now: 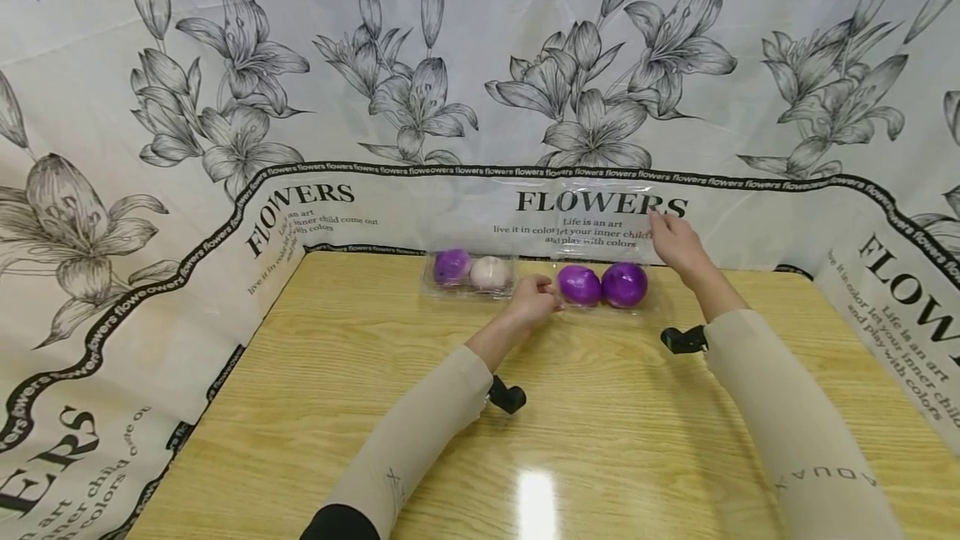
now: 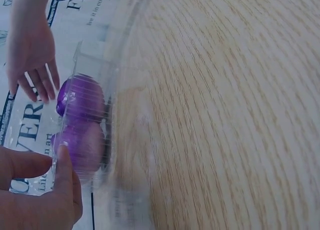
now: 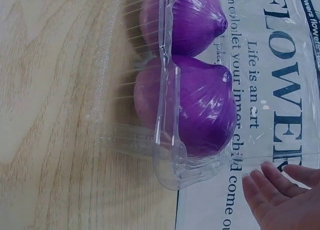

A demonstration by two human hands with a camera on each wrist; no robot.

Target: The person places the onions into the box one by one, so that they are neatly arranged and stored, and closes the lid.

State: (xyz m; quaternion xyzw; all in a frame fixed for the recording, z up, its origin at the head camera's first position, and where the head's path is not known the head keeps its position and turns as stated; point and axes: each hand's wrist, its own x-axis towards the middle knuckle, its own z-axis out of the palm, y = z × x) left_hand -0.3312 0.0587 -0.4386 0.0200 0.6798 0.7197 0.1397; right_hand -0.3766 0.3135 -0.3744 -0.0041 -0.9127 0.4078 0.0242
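A clear plastic clamshell box point(image 3: 170, 177) stands at the back of the table, holding two shiny purple onions point(image 1: 625, 284). Its see-through lid point(image 1: 600, 244) is raised toward the printed cloth behind. At the box's left front corner, my left hand point(image 1: 534, 300) pinches the rim between thumb and fingers. My right hand point(image 1: 677, 244) is beside the lid's right edge, fingers extended and holding nothing. In the right wrist view, those fingertips point(image 3: 266, 169) lie close to the lid's edge.
Left of my left hand sits another clear plastic box point(image 1: 429, 288), containing a purple onion point(image 1: 452, 267) and a whitish bulb point(image 1: 491, 272). A flower-printed cloth point(image 1: 465, 132) walls the back and sides of the wooden table point(image 1: 390, 373).
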